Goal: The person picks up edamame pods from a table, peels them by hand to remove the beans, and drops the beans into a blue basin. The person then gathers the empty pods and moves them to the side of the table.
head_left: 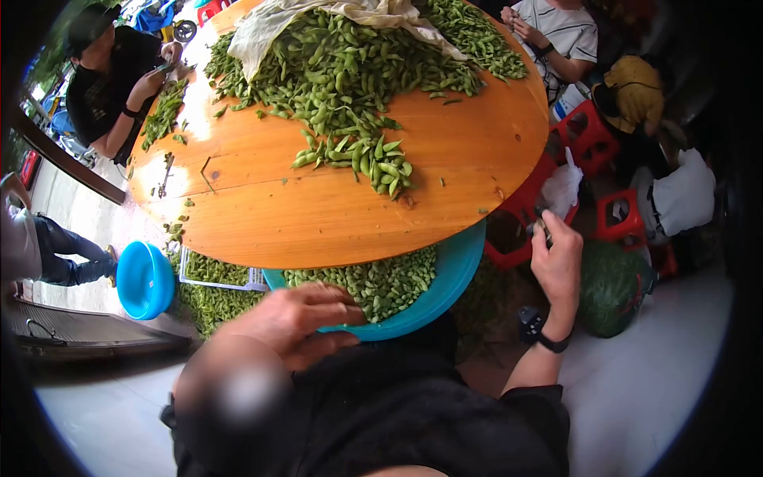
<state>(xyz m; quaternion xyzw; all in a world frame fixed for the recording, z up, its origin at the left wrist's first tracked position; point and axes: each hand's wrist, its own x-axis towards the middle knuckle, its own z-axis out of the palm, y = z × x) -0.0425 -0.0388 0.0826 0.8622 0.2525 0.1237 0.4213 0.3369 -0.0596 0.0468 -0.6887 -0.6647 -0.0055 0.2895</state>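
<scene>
1. The left hand (298,318) lay at the lower centre of the frame. Its fingers were loosely spread and nearly flat, gripping nothing, with the fingertips on the near rim of the teal basin (455,266).
2. That basin sat just below the table edge at mid-frame, filled with trimmed pods (381,285) that the fingertips touched.
3. The right hand (556,262) was raised at the right, with a dark watch on its wrist. Its fingers were curled shut around a small dark object (545,226); I could not tell what it was.
4. The round wooden table (318,219) filled the upper middle, bearing a big heap of green pods (350,79) partly under a pale cloth (274,24).
5. A smaller blue bowl (145,280) stood on the floor at the left, near a white crate (216,272) of pods.
6. One seated person (107,75) worked at the upper left, another (566,32) at the upper right, with red stools (590,137) beside the table.
</scene>
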